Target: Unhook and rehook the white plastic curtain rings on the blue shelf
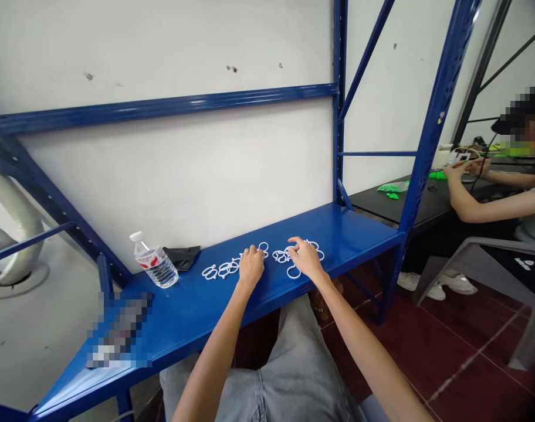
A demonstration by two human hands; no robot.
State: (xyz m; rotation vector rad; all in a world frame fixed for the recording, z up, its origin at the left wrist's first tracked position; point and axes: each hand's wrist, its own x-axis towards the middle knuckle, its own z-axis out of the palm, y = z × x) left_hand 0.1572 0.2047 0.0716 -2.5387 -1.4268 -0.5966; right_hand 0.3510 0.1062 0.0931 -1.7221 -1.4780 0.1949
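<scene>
Several thin white plastic rings (209, 272) lie in a loose row on the blue shelf board, some overlapping. My left hand (251, 267) is over the middle of the row, its fingers bent down and close together around a white ring (266, 254) at their right side; the fingertips are partly hidden. Over the right-hand cluster of rings (280, 256) is my right hand (306, 258), with thumb and forefinger apart and nothing visible between them. One single ring (294, 271) lies just below that hand, nearer the front edge. More rings (321, 255) show behind its knuckles.
A water bottle (155, 262) stands tilted-looking at the left, beside a black pouch (182, 257). A pixelated dark object (122, 328) lies near the left corner. Blue uprights (430, 117) frame the board (351, 225). At right, another person (474, 196) works at a black table.
</scene>
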